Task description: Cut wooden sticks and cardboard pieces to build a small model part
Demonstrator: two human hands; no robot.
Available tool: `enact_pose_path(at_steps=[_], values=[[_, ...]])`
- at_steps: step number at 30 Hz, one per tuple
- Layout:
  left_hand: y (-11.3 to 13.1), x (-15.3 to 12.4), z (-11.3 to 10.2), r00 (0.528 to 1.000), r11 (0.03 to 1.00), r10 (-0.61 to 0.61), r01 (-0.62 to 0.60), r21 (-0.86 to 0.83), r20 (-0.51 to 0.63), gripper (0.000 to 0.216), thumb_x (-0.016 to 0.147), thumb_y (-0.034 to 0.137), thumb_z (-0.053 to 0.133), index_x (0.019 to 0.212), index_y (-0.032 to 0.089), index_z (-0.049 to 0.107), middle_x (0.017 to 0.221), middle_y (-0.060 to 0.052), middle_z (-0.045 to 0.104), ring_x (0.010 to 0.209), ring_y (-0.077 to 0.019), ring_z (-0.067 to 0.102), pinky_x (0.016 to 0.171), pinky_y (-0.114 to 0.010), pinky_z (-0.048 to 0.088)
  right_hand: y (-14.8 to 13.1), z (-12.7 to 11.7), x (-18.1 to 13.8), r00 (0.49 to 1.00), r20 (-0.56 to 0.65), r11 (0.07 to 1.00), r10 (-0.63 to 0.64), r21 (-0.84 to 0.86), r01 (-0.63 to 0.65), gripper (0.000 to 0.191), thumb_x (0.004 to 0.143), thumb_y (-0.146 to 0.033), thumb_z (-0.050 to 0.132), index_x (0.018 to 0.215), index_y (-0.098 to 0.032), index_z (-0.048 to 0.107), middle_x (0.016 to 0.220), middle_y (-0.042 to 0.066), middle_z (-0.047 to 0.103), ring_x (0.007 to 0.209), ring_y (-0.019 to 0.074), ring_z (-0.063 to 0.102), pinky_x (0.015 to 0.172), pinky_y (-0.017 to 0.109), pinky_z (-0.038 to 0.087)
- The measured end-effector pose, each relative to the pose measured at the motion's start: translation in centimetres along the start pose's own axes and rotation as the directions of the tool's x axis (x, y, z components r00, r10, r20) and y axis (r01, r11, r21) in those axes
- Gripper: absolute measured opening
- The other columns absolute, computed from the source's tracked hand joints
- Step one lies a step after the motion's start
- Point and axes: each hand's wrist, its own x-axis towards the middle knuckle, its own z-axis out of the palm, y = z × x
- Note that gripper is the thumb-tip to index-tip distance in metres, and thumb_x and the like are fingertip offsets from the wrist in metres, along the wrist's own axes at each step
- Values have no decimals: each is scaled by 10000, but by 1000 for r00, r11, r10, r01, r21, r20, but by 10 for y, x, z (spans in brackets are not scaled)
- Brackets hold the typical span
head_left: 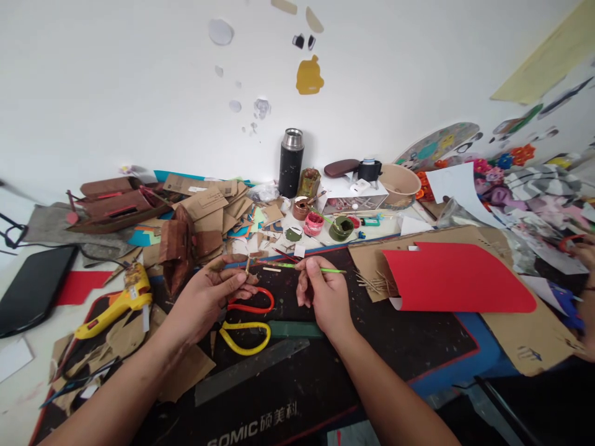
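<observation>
While the left hand (209, 292) pinches a small wooden stick (248, 266) between its thumb and curled fingertips, holding it roughly upright, the right hand (324, 292) is closed around a green paintbrush (320, 269). The brush lies nearly level, and its tip end reaches across to the stick. Both things sit in the gap between the two hands, raised just above a black mat (372, 347) on the worktop (13, 402).

Directly under the hands lie red-handled scissors (253, 303), and a little nearer the person are yellow-handled scissors (245, 336), a dark green block (294, 329) and a grey ruler (251, 371). Just right of the right hand, a loose bundle of thin sticks (372, 282) rests on a brown cardboard sheet (520, 334), with a red paper sheet (455, 279) lying over it. Left of the left hand, a yellow glue gun (116, 305) lies among cardboard scraps.

Beyond the hands stand a pink paint pot (313, 223), a green paint pot (341, 228) and a black flask (291, 162) against the wall. Another person's hand (586, 253) shows at the far right edge, well apart from the right hand.
</observation>
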Motion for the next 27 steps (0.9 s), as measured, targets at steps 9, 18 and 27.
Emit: enact_pose_path(at_steps=[9,18,27], values=[[13,-23,17,986,989,146,-145,-25,76,552,689,329,997,992,201,554,788,-44,818,633,-187,778,599,-236,651,-3,18,-2,984,176,994,2,-111,18,255,916,-443,742,902,-192,700,544,-60,572,422,89,505,425,199,388],[13,-26,20,980,988,150,-152,7,127,491,738,375,965,1014,196,600,730,3,791,622,-156,759,598,-212,640,0,36,-5,964,265,993,17,-118,15,182,906,-389,745,894,-210,715,774,-8,690,516,97,578,486,218,485],[5,-27,14,964,975,183,-203,87,195,369,865,365,860,1057,211,586,752,6,784,663,-174,761,613,-242,624,-1,37,-7,954,299,997,21,-74,1,245,899,-449,770,884,-218,690,717,-19,663,538,111,568,486,225,503]])
